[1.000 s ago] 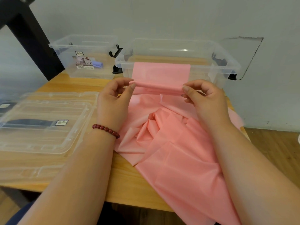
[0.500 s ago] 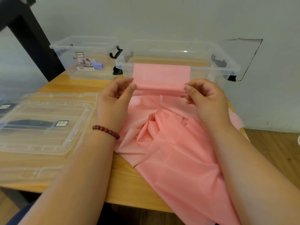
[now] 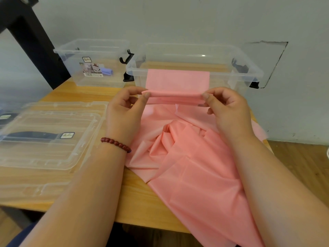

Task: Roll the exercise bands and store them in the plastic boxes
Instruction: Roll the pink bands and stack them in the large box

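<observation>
1. Where I look down, a wooden worktop [image 3: 99,193] meets a pale wall [image 3: 178,18]; the left box [image 3: 92,50] and right box [image 3: 231,73] stand at the back, with clear lids [image 3: 44,152] on the left.
2. The left grip [image 3: 124,111] and right grip [image 3: 226,107] pinch the rolled edge of the pink band [image 3: 192,166] just before the right box; the rest lies heaped on the worktop.
3. Since half a second ago, nothing has visibly shifted.

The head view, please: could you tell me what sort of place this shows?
Probably a plain indoor work corner: a wooden table against a bare white wall, with clear plastic boxes set out.
</observation>
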